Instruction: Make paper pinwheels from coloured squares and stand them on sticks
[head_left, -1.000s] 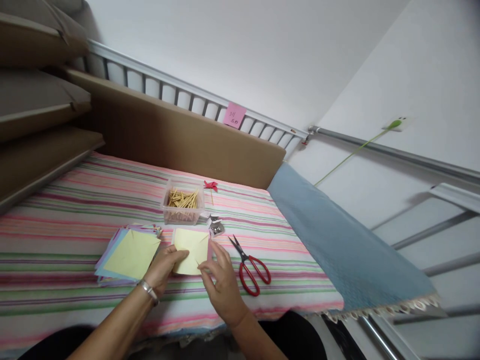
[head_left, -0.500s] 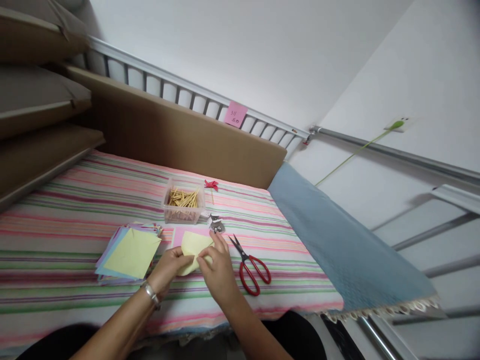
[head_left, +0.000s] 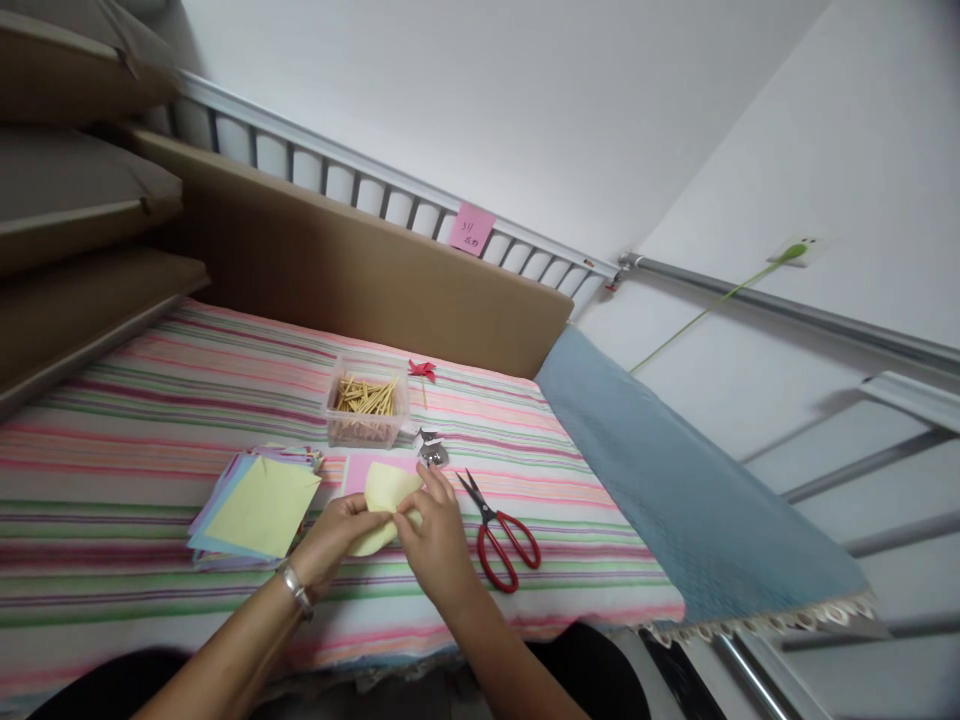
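Both hands meet over a pale yellow paper square (head_left: pixel 384 500) that is curled up off the striped cloth. My left hand (head_left: pixel 334 538) pinches its lower left part, a metal bracelet on that wrist. My right hand (head_left: pixel 433 535) grips its right side with thumb and fingers closed. A pink sheet (head_left: pixel 357 469) lies flat under the yellow one. To the left is a stack of coloured paper squares (head_left: pixel 256 505) with a yellow sheet on top. Red-handled scissors (head_left: pixel 501 534) lie just right of my right hand.
A clear plastic box of wooden sticks (head_left: pixel 365 410) stands behind the paper, with a small red paper pinwheel (head_left: pixel 421 370) and a small shiny object (head_left: pixel 431 449) near it. Cardboard panels (head_left: pixel 360 275) line the back and left. A blue cloth (head_left: pixel 675 490) covers the right end.
The yellow sheet lay flat under both hands; now it is bent and lifted, showing the pink sheet beneath. My right hand moved up and left onto the paper's edge.
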